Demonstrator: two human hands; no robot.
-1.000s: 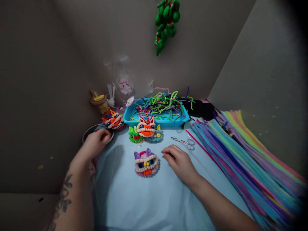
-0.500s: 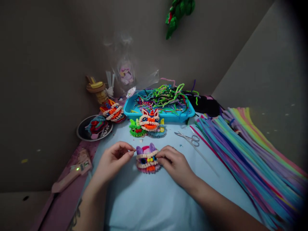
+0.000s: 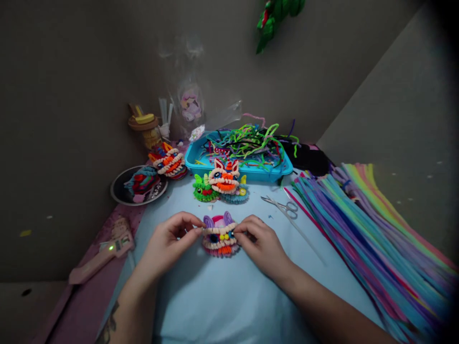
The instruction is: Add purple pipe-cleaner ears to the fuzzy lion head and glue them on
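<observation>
A small lion-dance head made of pipe cleaners (image 3: 220, 243) sits upright on the pale blue cloth in front of me. It has purple looped ears, cream bands, dark blue eyes, yellow nose beads and an orange mouth. My left hand (image 3: 175, 241) is closed in a pinch at its left edge, just below the left ear. With thumb and fingertips together, my right hand (image 3: 260, 239) pinches its right side beside the right eye. My fingers hide part of that side, so any small piece between them cannot be made out.
Behind stand more pipe-cleaner heads (image 3: 224, 180) and a blue tray (image 3: 236, 173) of cut pieces. Scissors (image 3: 287, 208) and a thin stick lie right, near bundled pipe cleaners (image 3: 358, 229). On the left are a bowl (image 3: 118, 193) and a pink glue gun (image 3: 103, 255) with a lit green light.
My left fingertips have come in against the head's left edge. My right hand stays pinched at its right side. The view has shifted slightly.
</observation>
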